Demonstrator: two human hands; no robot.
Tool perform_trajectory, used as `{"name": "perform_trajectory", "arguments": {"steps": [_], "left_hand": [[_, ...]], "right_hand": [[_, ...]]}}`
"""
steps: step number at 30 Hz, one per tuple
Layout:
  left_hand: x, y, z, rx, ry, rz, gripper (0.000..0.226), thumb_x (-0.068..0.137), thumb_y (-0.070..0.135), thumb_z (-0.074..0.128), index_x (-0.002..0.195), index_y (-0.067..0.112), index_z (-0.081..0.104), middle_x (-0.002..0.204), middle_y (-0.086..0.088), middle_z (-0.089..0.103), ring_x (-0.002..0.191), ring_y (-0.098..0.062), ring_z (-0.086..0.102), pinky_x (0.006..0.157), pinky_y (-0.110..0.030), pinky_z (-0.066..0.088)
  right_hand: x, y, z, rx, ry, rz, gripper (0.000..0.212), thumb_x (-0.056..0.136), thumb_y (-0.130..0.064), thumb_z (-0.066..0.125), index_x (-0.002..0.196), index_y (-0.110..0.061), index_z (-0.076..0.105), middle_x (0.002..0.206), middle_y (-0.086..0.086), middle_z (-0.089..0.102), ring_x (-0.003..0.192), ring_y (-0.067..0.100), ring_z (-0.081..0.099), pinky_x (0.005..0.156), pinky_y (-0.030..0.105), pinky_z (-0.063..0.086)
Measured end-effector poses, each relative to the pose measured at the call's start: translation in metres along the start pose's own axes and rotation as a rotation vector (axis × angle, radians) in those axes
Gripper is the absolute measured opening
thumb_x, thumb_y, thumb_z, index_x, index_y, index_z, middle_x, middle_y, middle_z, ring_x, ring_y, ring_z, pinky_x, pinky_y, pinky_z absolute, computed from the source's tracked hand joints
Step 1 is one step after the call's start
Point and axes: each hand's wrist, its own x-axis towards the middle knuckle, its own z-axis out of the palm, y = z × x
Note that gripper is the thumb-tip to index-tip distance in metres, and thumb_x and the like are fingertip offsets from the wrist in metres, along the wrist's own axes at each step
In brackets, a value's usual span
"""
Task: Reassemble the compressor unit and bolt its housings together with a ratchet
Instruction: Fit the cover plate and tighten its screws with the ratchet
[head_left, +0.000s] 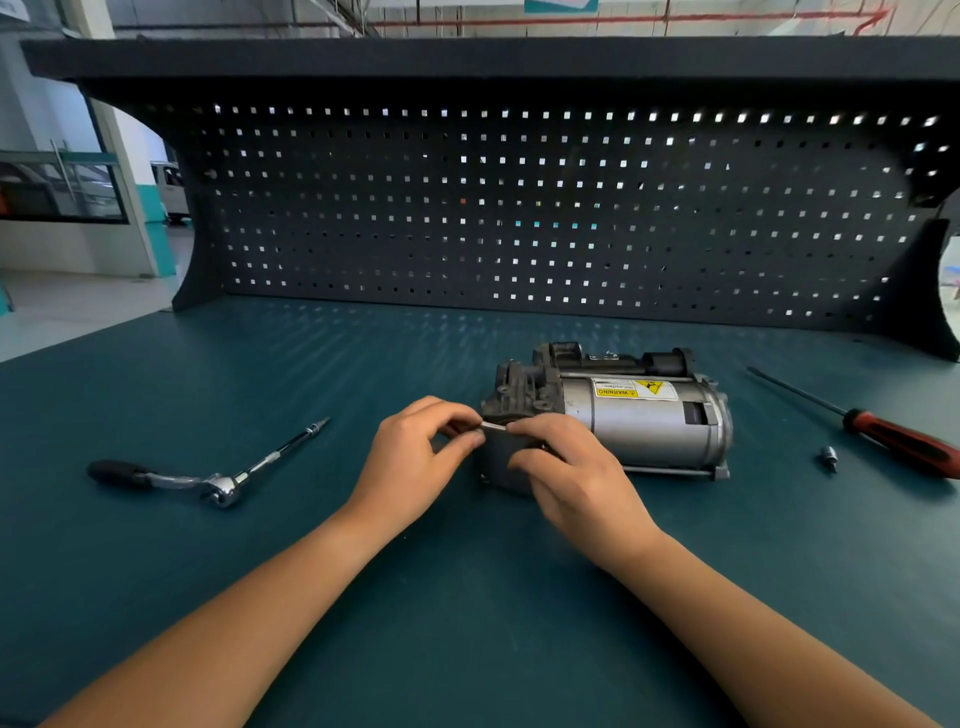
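Found compressor (644, 421) mid-bench, housings seemingly mated. Noted thin bolt (493, 426) pinched by left hand (410, 462) and right hand (571, 467) at dark end housing (500, 460). Saw ratchet (208, 480) ungripped, well left; judged tightening still ahead.

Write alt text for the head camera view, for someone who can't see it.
A person's left hand and right hand pinch a slim silver fastener at the dark end of a compressor lying on a teal bench. A ratchet lies to the left; a red-handled screwdriver and small bit lie to the right.
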Motion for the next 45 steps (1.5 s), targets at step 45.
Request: {"name": "perform_trajectory", "arguments": {"steps": [45], "left_hand": [[-0.005, -0.002, 0.014, -0.55, -0.04, -0.622, 0.006, 0.083, 0.015, 0.07, 0.081, 0.016, 0.064, 0.059, 0.01, 0.065, 0.056, 0.0, 0.062, 0.055, -0.019, 0.054]], "right_hand": [[-0.007, 0.008, -0.007, 0.155, -0.068, 0.761, 0.009, 0.083, -0.016, 0.068, 0.089, -0.01, 0.064, 0.076, -0.003, 0.06, 0.069, 0.019, 0.057, 0.071, 0.034, 0.049]]}}
